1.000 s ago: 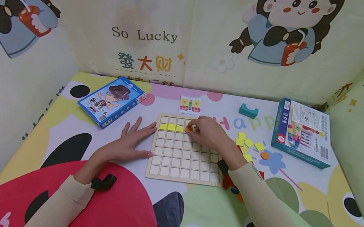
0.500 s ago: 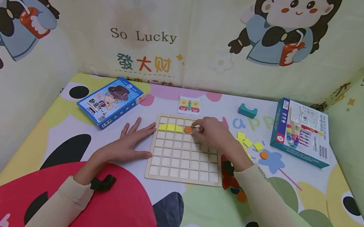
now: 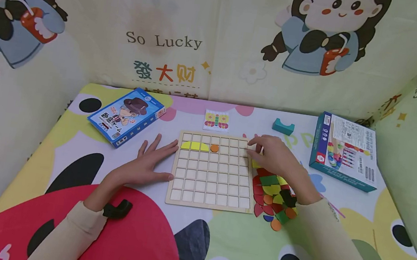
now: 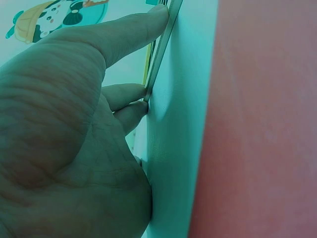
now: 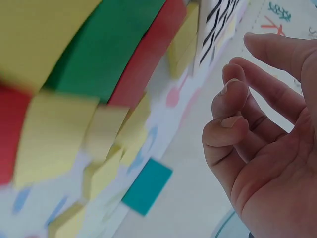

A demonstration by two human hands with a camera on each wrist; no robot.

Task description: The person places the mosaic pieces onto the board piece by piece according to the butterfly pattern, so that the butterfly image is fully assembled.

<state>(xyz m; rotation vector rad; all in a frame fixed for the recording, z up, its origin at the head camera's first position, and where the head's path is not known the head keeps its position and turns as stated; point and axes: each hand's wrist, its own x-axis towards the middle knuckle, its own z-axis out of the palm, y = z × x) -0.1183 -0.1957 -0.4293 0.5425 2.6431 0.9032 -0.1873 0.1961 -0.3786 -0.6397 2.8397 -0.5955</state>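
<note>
A wooden grid board (image 3: 213,171) lies flat in the middle of the table. In its second row from the far side sit several yellow pieces (image 3: 196,146) and, a little to their right, an orange disc (image 3: 214,148). My left hand (image 3: 143,167) rests at the board's left side, fingers spread, with fingertips and thumb touching the edge. Over the board's far right corner hovers my right hand (image 3: 271,154), thumb and fingers apart and loosely bent; the right wrist view shows nothing between them. Below it lies a pile of coloured pieces (image 3: 271,192), partly hidden by the hand.
A card with a butterfly pattern (image 3: 216,121) lies beyond the board. A blue box (image 3: 127,117) is at the back left, a larger teal box (image 3: 346,151) at the back right. Between the card and that box stands a teal block (image 3: 283,126).
My right hand let go of the orange disc, which stays on the board, and moved right toward the loose pieces. My left hand has kept its place.
</note>
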